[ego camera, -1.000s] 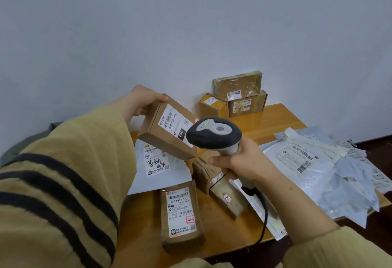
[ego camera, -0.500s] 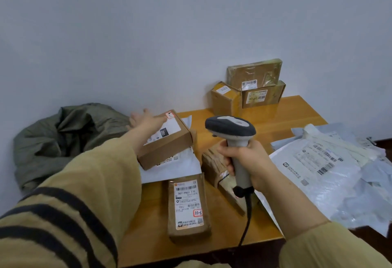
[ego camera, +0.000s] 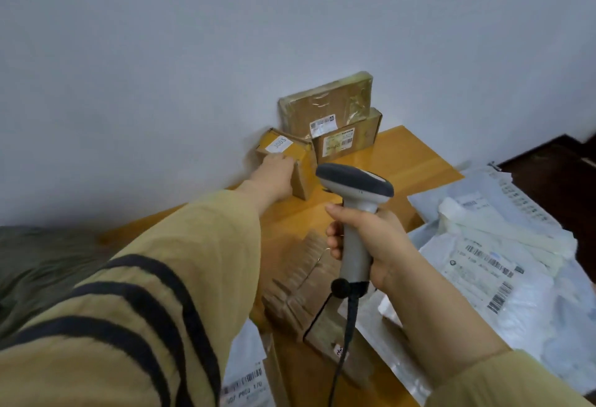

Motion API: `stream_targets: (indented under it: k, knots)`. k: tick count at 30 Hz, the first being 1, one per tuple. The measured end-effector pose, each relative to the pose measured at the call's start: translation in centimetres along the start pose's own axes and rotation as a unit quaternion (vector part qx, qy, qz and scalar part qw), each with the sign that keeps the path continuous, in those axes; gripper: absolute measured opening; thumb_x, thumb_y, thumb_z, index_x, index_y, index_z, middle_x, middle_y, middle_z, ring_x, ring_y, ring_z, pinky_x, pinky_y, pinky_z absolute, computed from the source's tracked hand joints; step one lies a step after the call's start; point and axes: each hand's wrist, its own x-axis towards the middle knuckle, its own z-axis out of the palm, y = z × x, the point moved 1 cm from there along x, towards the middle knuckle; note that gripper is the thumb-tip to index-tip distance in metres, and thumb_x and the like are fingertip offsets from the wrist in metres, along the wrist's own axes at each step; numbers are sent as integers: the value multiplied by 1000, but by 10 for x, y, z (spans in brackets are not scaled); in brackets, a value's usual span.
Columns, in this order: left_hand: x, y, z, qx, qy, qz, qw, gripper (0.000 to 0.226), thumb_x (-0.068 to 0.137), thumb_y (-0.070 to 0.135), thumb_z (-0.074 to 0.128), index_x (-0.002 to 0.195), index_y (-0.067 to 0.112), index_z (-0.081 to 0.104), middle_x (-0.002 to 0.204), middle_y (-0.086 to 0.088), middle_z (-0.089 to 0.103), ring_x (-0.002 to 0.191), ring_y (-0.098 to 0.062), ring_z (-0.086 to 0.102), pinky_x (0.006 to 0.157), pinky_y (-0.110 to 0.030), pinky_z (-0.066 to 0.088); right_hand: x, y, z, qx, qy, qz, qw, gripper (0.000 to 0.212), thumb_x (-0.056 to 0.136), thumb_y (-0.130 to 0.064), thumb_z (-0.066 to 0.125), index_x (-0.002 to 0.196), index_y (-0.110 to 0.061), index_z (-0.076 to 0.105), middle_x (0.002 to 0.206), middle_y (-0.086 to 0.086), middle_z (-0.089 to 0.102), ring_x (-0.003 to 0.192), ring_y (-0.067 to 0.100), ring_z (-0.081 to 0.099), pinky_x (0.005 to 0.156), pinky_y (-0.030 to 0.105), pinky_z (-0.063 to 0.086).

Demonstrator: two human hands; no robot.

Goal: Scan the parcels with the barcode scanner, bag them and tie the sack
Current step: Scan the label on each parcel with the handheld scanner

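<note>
Your right hand [ego camera: 371,245] is wrapped round the handle of the barcode scanner [ego camera: 358,213], held upright over the table [ego camera: 412,161]; just behind the scanner and left of it, your left hand [ego camera: 274,177] has its fingers curled over the near top edge of the small yellow box [ego camera: 290,152]; two brown boxes [ego camera: 325,107] sit stacked behind the scanner; grey mailers [ego camera: 483,264] lie to its right; the green sack [ego camera: 38,264] is way off to its left

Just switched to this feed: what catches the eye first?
The grey barcode scanner stands out mid-frame, gripped upright by the right hand. Behind it the left hand reaches to a small yellow-taped box at the wall, beside two stacked brown parcels. White mailers pile up on the table's right side.
</note>
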Motion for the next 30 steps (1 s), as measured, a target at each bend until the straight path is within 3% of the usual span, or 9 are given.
stream_targets:
  k: [2,4,7,11,16,20,24,26,30]
  knots:
    - [30,1,7,48,-4,36,998,55,84,5,58,135,2,38,143,-19,34,135,-33,30,111,-39,31,15,-3,-2,9,8,-1,1000,15,83,-13,71,87,-4,59,59,9,57,46,18,54,46,27,46]
    - [55,3,13,90,-6,63,994,75,87,2,54,149,2,13,157,-16,12,145,-31,9,118,-41,18,28,-4,-4,14,17,-2,1000,15,83,-13,71,87,-5,59,58,9,57,47,18,53,46,27,45]
    - [81,5,19,124,-42,70,989,86,88,2,53,150,6,-6,159,-11,-6,147,-27,-5,119,-43,12,42,-3,-10,22,28,-5,999,14,83,-13,71,85,-5,59,58,9,57,47,18,53,46,27,44]
    - [95,8,13,175,-10,85,981,91,86,21,64,151,8,2,154,-13,21,139,-32,21,112,-45,28,51,1,-16,25,35,1,999,15,83,-14,71,87,-6,60,58,8,57,48,18,53,46,27,44]
    - [81,8,1,177,23,102,979,73,78,21,69,140,10,31,139,-12,39,128,-30,35,105,-41,35,52,3,-18,36,41,11,998,14,83,-13,71,85,-4,60,59,10,59,48,19,54,46,27,45]
    - [50,5,-21,85,58,78,992,88,65,30,78,138,13,33,134,-10,39,126,-29,36,100,-41,40,48,2,-18,53,50,9,997,12,82,-10,72,83,-3,62,66,13,66,53,20,62,50,28,50]
    - [5,6,-47,-25,71,45,996,110,63,34,79,149,13,14,137,-15,32,128,-33,32,101,-45,41,45,1,-19,74,93,-8,993,19,82,-12,73,96,-4,63,87,16,70,71,25,68,60,32,53]
    - [-16,6,-58,-63,67,16,996,108,63,36,77,149,14,17,134,-14,33,127,-32,34,102,-40,40,42,-1,-20,90,111,-18,990,27,80,-17,76,102,-8,64,96,11,67,81,26,66,67,36,54]
    - [-55,6,-67,-137,63,-54,987,94,64,35,78,142,11,30,132,-11,35,124,-26,39,98,-31,38,27,-9,-20,124,101,-29,987,28,78,-23,77,98,-18,59,94,4,61,84,23,60,84,47,53]
